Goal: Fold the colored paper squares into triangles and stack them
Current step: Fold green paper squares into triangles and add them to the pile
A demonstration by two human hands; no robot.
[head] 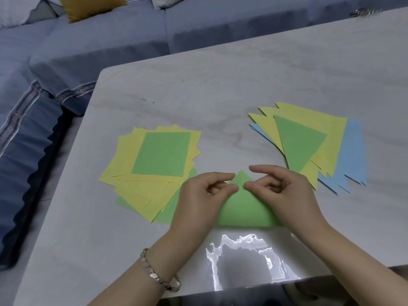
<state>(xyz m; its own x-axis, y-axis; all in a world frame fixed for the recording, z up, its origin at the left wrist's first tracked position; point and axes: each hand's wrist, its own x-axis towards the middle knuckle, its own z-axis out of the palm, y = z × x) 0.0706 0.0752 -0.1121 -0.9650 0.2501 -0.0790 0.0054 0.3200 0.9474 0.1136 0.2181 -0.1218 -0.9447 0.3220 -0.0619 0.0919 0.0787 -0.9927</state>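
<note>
1. Green sheet [242, 208] lies near centre on the table [198, 96], doubled into a triangle with its apex pointing far and its long edge near.
2. Left hand [198, 199] and right hand [287, 191] are both curled, each pinching the sheet at the apex from its own side.
3. Unfolded squares [163, 153] are fanned at left; folded triangles [298, 142] are stacked at right.
4. Judgement: the paper is light, thin and limp, slides on the glossy top and creases for good. Hold it by the corners, then press along the fold.
5. No brand, label or writing is readable.
</note>
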